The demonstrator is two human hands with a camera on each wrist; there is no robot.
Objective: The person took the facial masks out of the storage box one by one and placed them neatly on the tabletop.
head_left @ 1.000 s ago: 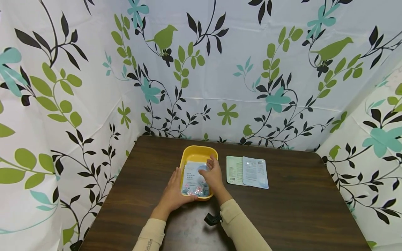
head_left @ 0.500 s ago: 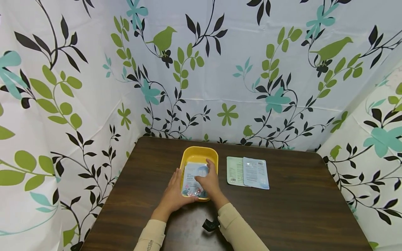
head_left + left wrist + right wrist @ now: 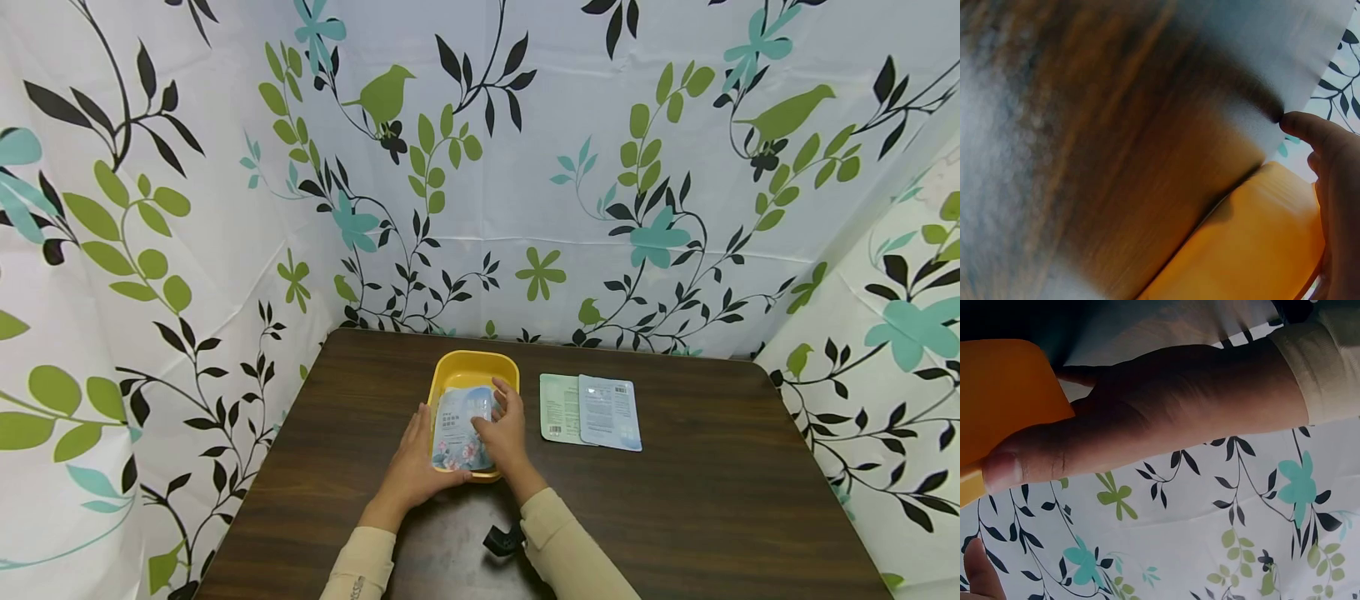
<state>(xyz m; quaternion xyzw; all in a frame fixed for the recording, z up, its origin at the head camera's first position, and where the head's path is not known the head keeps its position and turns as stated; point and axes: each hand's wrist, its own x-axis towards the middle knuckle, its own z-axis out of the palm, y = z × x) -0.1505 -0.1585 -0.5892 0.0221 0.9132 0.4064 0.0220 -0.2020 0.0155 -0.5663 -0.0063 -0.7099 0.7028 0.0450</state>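
Well, rectangular packet in plastic tray.

A tray stands on the table, just right of the left hand and partly under the right hand. In it, between the hands, lies a packet. Right of the right hand lie 2 sachets, overlapping. Beyond both hands hangs a curtain.

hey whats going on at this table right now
Someone's left grip rests against the left side of a yellow tray, and the right grip is at the right side of a pale floral pouch inside; whether it pinches the pouch is unclear. Two other packets overlap on the table beside the tray.
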